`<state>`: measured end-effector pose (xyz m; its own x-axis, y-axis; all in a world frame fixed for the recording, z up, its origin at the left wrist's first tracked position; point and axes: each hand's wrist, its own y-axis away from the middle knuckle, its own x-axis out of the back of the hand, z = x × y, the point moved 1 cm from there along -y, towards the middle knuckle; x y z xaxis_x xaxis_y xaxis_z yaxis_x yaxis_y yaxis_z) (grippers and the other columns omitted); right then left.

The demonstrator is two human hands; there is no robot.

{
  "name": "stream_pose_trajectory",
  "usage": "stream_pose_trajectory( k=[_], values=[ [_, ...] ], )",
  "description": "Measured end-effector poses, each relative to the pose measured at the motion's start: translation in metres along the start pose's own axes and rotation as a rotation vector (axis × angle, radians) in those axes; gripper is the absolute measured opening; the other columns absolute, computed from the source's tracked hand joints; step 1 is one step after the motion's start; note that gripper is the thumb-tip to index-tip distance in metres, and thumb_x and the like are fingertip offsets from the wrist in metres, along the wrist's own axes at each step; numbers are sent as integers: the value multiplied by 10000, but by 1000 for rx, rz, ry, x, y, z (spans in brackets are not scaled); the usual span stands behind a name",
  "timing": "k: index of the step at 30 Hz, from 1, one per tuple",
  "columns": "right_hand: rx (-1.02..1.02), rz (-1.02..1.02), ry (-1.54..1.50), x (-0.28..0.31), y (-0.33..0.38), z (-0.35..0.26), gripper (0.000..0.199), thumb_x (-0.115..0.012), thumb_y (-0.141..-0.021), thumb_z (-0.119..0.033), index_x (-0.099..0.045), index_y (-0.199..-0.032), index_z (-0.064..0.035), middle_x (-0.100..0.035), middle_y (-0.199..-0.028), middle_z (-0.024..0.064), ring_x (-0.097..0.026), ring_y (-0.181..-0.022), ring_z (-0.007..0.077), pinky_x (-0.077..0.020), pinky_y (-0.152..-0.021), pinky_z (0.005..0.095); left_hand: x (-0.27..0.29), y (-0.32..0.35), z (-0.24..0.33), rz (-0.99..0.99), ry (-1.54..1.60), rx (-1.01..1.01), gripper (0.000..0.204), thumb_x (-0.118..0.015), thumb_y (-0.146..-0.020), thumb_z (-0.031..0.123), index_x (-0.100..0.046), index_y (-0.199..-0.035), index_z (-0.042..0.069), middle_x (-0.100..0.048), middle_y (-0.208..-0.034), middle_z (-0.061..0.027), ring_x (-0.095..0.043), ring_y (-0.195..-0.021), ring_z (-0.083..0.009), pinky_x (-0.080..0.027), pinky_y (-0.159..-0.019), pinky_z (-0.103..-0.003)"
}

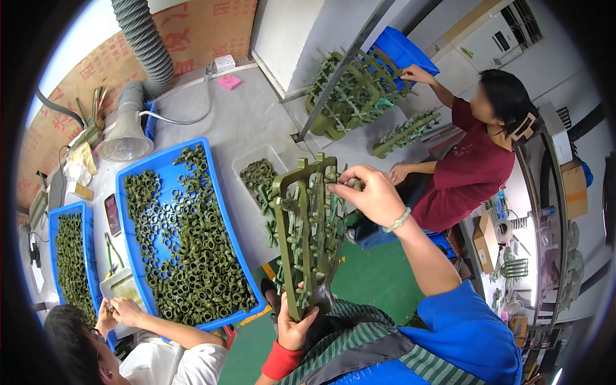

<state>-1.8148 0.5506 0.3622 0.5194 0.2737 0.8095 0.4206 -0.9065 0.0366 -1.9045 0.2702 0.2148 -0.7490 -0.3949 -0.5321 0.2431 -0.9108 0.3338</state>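
An olive-green frame rack (307, 224) with long bars stands tilted upright in front of me, small green pieces sticking out along its sides. My left hand (294, 326), a red band at its wrist, is closed round the rack's lower end. At the rack's upper right, my right hand (372, 196) has thumb and fingers pinched on a small olive-green piece, mostly hidden by the fingers. Left of the rack, a clear tray (281, 163) holds small olive-green rings (258, 175). A large blue bin (229, 212) beyond it holds many more rings (199, 269).
A narrower blue bin (90, 237) stands far left beside pliers (114, 253) and a phone (113, 215). One co-worker (160, 362) sits lower left. Another (468, 160) stands right, by filled green racks (353, 90). A duct funnel (125, 144) rests on the grey table (250, 115).
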Motion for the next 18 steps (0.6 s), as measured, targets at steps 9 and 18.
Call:
stream_pose_trajectory(
  k=[9,18],
  values=[
    [240,194,167,-25,5,4,175,-708,-820,-149,-665,-823,22,-614,-793,177,-611,-713,364,-484,-669,439,-1,-1,-2,-2,3,29,450,-699,-762,-118,-521,-1141,47,-503,-1312,-82,-494,-1123,-147,-407,-952,-290],
    [-46,212,-467,14,21,13,230,-670,-913,-162,-695,-832,52,-608,-696,-18,-496,-607,61,-411,-564,249,2,-2,-3,61,304,127,571,-684,-765,-118,-494,-1281,35,-470,-1154,-44,-470,-1181,-181,-423,-939,-303]
  ],
)
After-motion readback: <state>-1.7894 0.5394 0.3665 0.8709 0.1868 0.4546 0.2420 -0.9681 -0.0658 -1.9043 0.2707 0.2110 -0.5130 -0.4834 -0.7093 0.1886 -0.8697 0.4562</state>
